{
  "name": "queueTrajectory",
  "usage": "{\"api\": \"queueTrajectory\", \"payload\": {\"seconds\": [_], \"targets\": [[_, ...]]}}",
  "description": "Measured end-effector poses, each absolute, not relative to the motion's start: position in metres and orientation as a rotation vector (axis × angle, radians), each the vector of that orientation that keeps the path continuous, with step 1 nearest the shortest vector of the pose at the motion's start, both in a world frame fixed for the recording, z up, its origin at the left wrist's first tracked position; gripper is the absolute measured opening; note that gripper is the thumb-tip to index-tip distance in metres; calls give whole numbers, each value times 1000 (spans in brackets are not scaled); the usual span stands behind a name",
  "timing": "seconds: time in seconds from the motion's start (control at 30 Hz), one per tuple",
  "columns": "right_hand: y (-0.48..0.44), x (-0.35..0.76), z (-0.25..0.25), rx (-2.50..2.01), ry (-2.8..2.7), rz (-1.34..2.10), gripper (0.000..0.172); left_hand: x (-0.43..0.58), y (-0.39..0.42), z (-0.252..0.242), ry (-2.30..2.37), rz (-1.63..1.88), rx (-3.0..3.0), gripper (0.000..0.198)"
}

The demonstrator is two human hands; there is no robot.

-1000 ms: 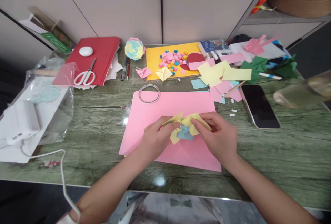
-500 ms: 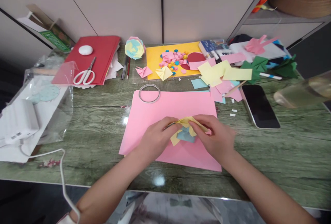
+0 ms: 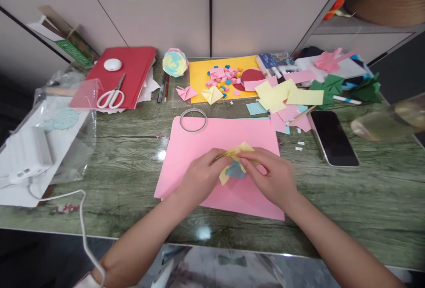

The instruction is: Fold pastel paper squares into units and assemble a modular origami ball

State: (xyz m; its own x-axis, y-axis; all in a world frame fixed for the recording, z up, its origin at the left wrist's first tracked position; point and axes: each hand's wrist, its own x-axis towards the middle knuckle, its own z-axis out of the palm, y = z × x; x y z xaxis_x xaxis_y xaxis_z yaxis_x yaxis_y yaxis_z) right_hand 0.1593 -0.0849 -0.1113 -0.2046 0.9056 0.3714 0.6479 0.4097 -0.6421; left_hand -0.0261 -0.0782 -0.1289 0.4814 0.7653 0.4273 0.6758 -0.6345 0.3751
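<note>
Both my hands meet over a large pink paper sheet (image 3: 206,139) on the green table. Between them is a folded paper piece (image 3: 236,159) of yellow and blue parts. My left hand (image 3: 201,179) pinches its left side with closed fingers. My right hand (image 3: 270,179) covers its right side, fingers pressed down on the yellow flaps. Much of the piece is hidden under my fingers.
A tape ring (image 3: 193,120) lies at the pink sheet's far corner. A phone (image 3: 333,136) rests to the right. Scissors (image 3: 112,96) sit on a red folder (image 3: 133,68) at left. A yellow sheet (image 3: 199,79) with paper scraps, a paper ball (image 3: 174,62), a white charger (image 3: 28,153).
My hands have closed in on the paper piece. The yellow flaps that spread wide a second ago are now gathered tighter under my fingers.
</note>
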Motion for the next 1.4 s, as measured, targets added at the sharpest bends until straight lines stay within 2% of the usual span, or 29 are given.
{"api": "queueTrajectory", "payload": {"seconds": [0.27,0.67,1.4], "targets": [[-84,152,-108,-1468,-1876,560,7,-25,-81,-124,1285,779,2596,26],[-86,147,-113,-1439,-1834,504,16,-23,-84,-125,1297,790,2574,26],[-84,149,-121,-1455,-1635,747,26,-16,-76,-119,1293,948,2220,15]]}}
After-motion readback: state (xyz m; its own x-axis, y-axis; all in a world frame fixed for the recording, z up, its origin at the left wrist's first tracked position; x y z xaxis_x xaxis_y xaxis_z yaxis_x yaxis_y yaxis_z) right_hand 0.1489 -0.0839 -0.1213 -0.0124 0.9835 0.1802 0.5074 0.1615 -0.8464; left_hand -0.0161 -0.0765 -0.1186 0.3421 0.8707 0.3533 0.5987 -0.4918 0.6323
